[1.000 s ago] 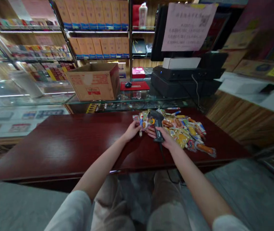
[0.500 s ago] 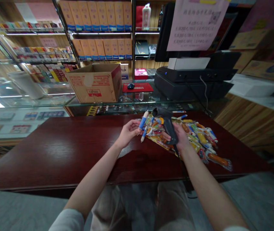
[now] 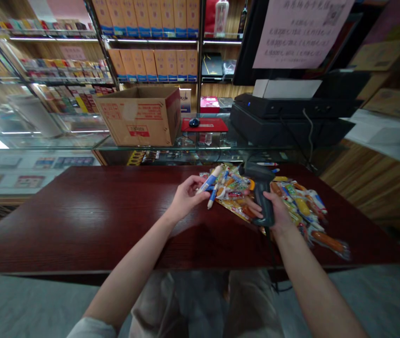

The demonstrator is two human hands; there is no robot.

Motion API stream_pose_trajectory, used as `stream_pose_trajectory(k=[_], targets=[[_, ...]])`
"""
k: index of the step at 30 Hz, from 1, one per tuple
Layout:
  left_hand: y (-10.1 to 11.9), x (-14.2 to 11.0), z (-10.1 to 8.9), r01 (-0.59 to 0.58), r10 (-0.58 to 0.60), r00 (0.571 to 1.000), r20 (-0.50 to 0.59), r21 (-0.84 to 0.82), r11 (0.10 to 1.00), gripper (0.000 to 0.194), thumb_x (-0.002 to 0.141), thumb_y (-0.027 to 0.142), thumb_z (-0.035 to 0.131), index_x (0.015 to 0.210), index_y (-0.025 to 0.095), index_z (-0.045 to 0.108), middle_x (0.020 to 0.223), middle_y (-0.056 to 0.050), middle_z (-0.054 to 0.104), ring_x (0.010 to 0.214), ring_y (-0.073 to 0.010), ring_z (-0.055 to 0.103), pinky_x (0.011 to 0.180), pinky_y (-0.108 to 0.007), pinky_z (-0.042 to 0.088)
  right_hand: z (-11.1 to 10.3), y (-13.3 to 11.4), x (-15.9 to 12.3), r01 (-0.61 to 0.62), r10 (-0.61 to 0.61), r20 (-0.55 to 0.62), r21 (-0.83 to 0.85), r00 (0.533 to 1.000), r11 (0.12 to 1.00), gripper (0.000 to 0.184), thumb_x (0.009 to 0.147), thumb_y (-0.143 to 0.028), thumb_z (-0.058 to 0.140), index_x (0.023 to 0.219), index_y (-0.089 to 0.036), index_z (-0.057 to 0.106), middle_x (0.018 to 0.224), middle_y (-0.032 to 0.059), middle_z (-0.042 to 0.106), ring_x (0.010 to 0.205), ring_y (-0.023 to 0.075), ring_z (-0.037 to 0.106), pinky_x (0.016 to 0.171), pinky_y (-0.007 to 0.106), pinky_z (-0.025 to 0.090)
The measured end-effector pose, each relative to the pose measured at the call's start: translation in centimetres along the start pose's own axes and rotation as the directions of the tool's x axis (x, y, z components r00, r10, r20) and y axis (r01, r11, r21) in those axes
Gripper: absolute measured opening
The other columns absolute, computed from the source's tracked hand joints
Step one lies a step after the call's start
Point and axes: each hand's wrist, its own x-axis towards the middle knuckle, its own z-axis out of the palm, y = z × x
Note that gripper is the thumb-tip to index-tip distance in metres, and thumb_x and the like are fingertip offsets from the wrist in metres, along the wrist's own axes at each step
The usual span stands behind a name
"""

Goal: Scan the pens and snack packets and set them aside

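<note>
The left hand (image 3: pixel 188 196) pinches a blue-and-white sausage (image 3: pixel 212 178) near its lower end, seemingly so that its upper length is left uncovered, while the right hand (image 3: pixel 280 212) wraps its fingers round the handle of a scanner (image 3: pixel 263 203), whose head faces left toward the sausage. Both are held over the left portion of the packaged snacks (image 3: pixel 302 206) heaped on the right half of the table (image 3: pixel 90 211); bare tabletop leaves open room leftward, and the glass counter (image 3: pixel 115 154) bounds the far edge.
</note>
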Motion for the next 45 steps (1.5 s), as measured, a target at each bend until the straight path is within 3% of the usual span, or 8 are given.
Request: stream_pose_trajectory(k=[6,11,14,19,25,36,41,45], targets=[[-2.0,0.7,-0.9,0.008,0.031,0.992,-0.126,0.297,0.955,0.029,0.082,0.041,0.065,0.096,0.019,0.052,0.092,-0.001,0.060,0.082,-0.0130,0.056,0.077,-0.026,0.047,1.1,0.2,-0.1,-0.063,0.063,0.010,0.015,0.998,0.998,0.029,0.070,-0.040,0.071,0.085,-0.020,0.056,0.064,-0.0021,0.051,0.043,0.0075,0.037,0.036,0.021,0.030],[-3.8,1.3,-2.0,0.089,-0.029,0.989,-0.142,0.432,0.897,0.020,0.088,0.035,0.053,0.100,0.020,0.048,0.092,-0.001,0.062,0.083,-0.0140,0.058,0.080,-0.028,0.046,1.6,0.8,-0.1,-0.080,0.081,0.006,-0.046,0.997,0.996,0.030,0.074,-0.040,0.072,0.080,-0.020,0.051,0.060,-0.0041,0.049,0.043,0.0071,0.040,0.037,0.020,0.033],[-4.6,1.4,-2.6,0.067,-0.014,0.994,-0.112,0.492,0.868,0.023,0.088,0.032,0.052,0.106,0.020,0.046,0.102,-0.004,0.063,0.088,-0.0154,0.059,0.084,-0.030,0.046,1.9,1.2,-0.2,-0.076,0.077,0.007,-0.095,0.997,0.993,0.031,0.075,-0.041,0.071,0.077,-0.020,0.048,0.059,-0.0039,0.049,0.043,0.0073,0.042,0.037,0.020,0.033],[-5.6,1.3,-3.0,0.045,-0.033,0.999,-0.031,0.527,0.849,0.027,0.088,0.029,0.048,0.112,0.018,0.046,0.109,-0.008,0.062,0.098,-0.0174,0.059,0.094,-0.033,0.045,2.8,2.0,-0.2,-0.078,0.086,0.029,-0.205,0.996,0.976,0.032,0.076,-0.044,0.070,0.078,-0.021,0.048,0.058,-0.0045,0.051,0.040,0.0074,0.042,0.036,0.021,0.032],[-6.5,1.1,-3.1,0.056,-0.044,0.998,-0.035,0.582,0.812,0.028,0.088,0.027,0.047,0.114,0.016,0.047,0.110,-0.010,0.063,0.099,-0.0187,0.060,0.096,-0.036,0.045,3.2,2.9,-0.1,-0.070,0.085,0.033,-0.319,0.996,0.945,0.033,0.077,-0.046,0.068,0.078,-0.020,0.046,0.057,-0.0063,0.050,0.035,0.0059,0.043,0.036,0.020,0.031],[-7.6,1.1,-3.3,0.048,-0.056,0.998,-0.002,0.540,0.840,0.030,0.090,0.028,0.046,0.117,0.014,0.047,0.116,-0.012,0.062,0.104,-0.0180,0.060,0.099,-0.036,0.044,3.4,2.9,-0.1,-0.068,0.089,0.051,-0.333,0.995,0.941,0.033,0.079,-0.045,0.068,0.085,-0.020,0.048,0.057,-0.0074,0.051,0.034,0.0054,0.042,0.035,0.018,0.032],[-8.0,1.3,-3.2,0.126,-0.088,0.992,-0.096,0.540,0.832,0.030,0.086,0.020,0.048,0.116,0.014,0.050,0.115,-0.013,0.062,0.106,-0.0191,0.060,0.100,-0.037,0.044,3.4,2.9,-0.1,-0.062,0.085,0.055,-0.338,0.995,0.939,0.034,0.078,-0.046,0.068,0.082,-0.021,0.046,0.056,-0.0078,0.051,0.033,0.0056,0.042,0.034,0.018,0.030],[-7.7,1.1,-3.3,0.072,-0.072,0.997,-0.021,0.535,0.842,0.030,0.088,0.024,0.046,0.116,0.015,0.048,0.115,-0.011,0.063,0.104,-0.0191,0.061,0.100,-0.038,0.045,3.5,2.8,-0.1,-0.064,0.089,0.056,-0.349,0.994,0.935,0.033,0.078,-0.046,0.067,0.080,-0.021,0.045,0.055,-0.0076,0.051,0.033,0.0057,0.042,0.034,0.018,0.030]])
